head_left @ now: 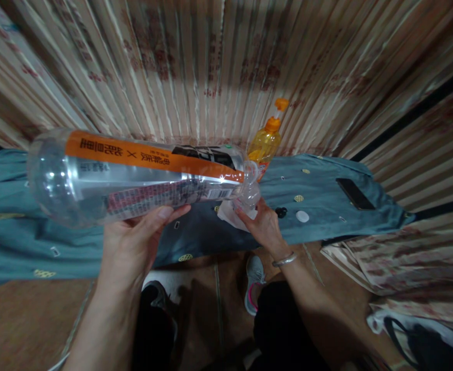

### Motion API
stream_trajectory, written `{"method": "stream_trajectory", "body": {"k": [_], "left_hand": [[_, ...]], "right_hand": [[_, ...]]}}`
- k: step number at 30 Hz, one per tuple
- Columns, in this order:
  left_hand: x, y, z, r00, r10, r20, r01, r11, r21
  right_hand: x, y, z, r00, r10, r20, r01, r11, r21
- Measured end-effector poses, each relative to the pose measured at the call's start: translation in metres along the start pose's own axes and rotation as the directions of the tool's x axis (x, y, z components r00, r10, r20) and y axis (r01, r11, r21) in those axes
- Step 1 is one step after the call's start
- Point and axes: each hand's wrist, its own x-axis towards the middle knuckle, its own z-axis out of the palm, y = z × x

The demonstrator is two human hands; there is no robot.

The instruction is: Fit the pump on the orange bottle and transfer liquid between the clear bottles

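A large clear plastic bottle (157, 180) with an orange and silver label lies sideways in the air, its neck to the right. My left hand (134, 242) is closed around its body from below, thumb along the lower side. At the neck end, my right hand (263, 221) pinches a white tissue (236, 214), close against clear plastic at the bottle's neck. Whether those fingers also grip the neck itself cannot be made out. Just behind the neck stands a yellow pump bottle (267, 141) with an orange pump head, partly hidden by the large bottle.
Green patterned cloth (315, 226) covers the narrow surface below my hands. On it lie a black phone (354, 194), a white disc (302, 216) and a small black object (281, 212). A pleated curtain (195, 67) hangs behind. A bag (423, 335) sits at lower right.
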Motion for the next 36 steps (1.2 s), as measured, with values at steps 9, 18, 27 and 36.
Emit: {"method": "stream_trajectory", "body": {"k": [9, 18, 27, 36], "left_hand": [[0.001, -0.001, -0.004, 1.0, -0.003, 0.021, 0.003, 1.0, 0.009], [0.002, -0.004, -0.008, 0.999, 0.015, 0.029, -0.015, 1.0, -0.011], [0.002, -0.003, -0.005, 1.0, 0.021, 0.022, -0.02, 1.0, -0.015], [0.002, -0.005, -0.01, 0.998, 0.007, 0.067, -0.007, 1.0, 0.011]], "right_hand": [[0.0, -0.001, -0.001, 1.0, 0.013, 0.02, -0.013, 1.0, -0.004], [0.0, 0.001, 0.0, 1.0, 0.001, 0.012, -0.001, 0.999, 0.032], [0.0, 0.0, -0.001, 1.0, 0.007, 0.016, -0.008, 0.999, 0.037], [0.0, 0.004, 0.003, 1.0, -0.012, -0.011, 0.012, 1.0, 0.016]]}}
